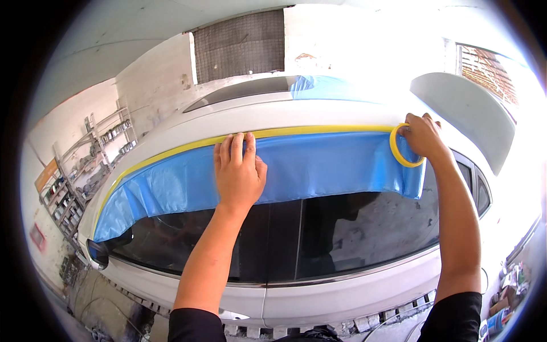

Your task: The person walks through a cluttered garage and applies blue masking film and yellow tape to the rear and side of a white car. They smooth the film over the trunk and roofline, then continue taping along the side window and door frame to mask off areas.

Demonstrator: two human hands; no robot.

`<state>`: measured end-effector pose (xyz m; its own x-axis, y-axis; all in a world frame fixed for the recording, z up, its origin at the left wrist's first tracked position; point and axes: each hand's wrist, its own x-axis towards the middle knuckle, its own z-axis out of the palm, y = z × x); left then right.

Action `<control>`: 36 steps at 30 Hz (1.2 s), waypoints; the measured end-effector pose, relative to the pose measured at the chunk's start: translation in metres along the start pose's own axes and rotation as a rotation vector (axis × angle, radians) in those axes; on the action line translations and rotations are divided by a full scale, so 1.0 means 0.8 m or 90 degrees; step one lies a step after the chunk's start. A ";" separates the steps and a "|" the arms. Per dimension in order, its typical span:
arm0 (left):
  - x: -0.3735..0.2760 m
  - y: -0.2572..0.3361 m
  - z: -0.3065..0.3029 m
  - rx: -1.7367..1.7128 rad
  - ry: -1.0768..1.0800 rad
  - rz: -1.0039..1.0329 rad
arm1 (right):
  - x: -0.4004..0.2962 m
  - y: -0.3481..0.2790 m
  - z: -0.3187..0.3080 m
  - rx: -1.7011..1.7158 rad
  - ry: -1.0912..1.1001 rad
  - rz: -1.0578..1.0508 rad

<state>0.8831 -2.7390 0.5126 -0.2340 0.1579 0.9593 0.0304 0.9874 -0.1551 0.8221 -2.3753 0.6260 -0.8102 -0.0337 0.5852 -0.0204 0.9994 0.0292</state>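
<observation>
A strip of yellow masking tape (316,130) runs along the roof edge of a white car (342,280). Below it hangs a blue plastic masking sheet (316,166), covering the upper part of the dark side windows (384,231). The fingertips of my left hand (240,171) press on the tape near its middle, and the hand lies over the sheet. At the rear end of the strip, my right hand (423,134) grips the roll of yellow tape (394,147) by its upper rim, beside the sheet's rear edge.
More blue sheet (329,87) covers part of the glass across the roof. The raised rear lid (466,111) stands at the right. Metal shelves (68,192) with cans are at the left, a side mirror (98,252) at the car's front, and assorted items (513,282) on the floor at the lower right.
</observation>
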 end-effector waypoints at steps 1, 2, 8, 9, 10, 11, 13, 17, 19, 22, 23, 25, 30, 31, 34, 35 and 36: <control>0.003 0.007 0.001 0.001 0.001 -0.001 | 0.001 0.000 0.001 0.004 0.002 0.000; 0.005 0.013 0.003 0.001 0.001 -0.002 | 0.003 0.000 0.005 -0.005 0.009 -0.003; 0.019 0.065 0.017 0.014 0.015 -0.006 | 0.006 0.001 0.008 -0.047 0.008 -0.005; 0.021 0.076 0.020 0.013 0.019 -0.006 | 0.006 0.003 0.009 -0.054 0.008 -0.008; 0.022 0.087 0.023 0.011 0.021 -0.006 | 0.007 0.004 0.013 -0.050 0.010 -0.012; 0.023 0.098 0.025 0.011 0.016 -0.006 | 0.008 0.004 0.014 -0.050 0.010 -0.019; 0.028 0.121 0.029 0.011 0.007 -0.007 | 0.008 0.005 0.015 -0.049 0.011 -0.031; 0.033 0.135 0.036 0.004 0.015 -0.036 | 0.006 0.012 0.011 -0.010 0.010 -0.060; 0.031 0.129 0.035 0.010 0.002 -0.042 | 0.009 0.025 0.013 0.013 0.005 -0.101; 0.033 0.125 0.033 0.002 -0.007 -0.051 | 0.008 0.035 0.011 0.044 0.007 -0.147; 0.035 0.126 0.033 -0.011 -0.014 -0.061 | 0.008 0.035 0.013 0.037 0.020 -0.161; 0.039 0.129 0.032 0.007 -0.006 -0.061 | 0.011 0.036 0.014 0.026 0.029 -0.178; 0.043 0.134 0.039 0.015 -0.004 -0.087 | 0.012 0.032 0.008 0.013 0.006 -0.173; 0.044 0.136 0.040 0.015 -0.004 -0.082 | 0.013 0.031 0.011 0.003 0.014 -0.168; 0.047 0.144 0.042 0.017 0.004 -0.072 | 0.014 0.024 0.015 -0.034 0.011 -0.146; 0.048 0.147 0.044 0.020 0.009 -0.069 | 0.015 0.020 0.010 -0.045 -0.007 -0.133; 0.049 0.149 0.044 0.027 0.013 -0.061 | 0.014 0.017 0.006 -0.051 -0.026 -0.118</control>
<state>0.8434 -2.6156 0.5235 -0.2137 0.0629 0.9749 -0.0320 0.9969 -0.0714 0.8100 -2.3621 0.6287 -0.8198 -0.2148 0.5308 -0.1260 0.9719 0.1988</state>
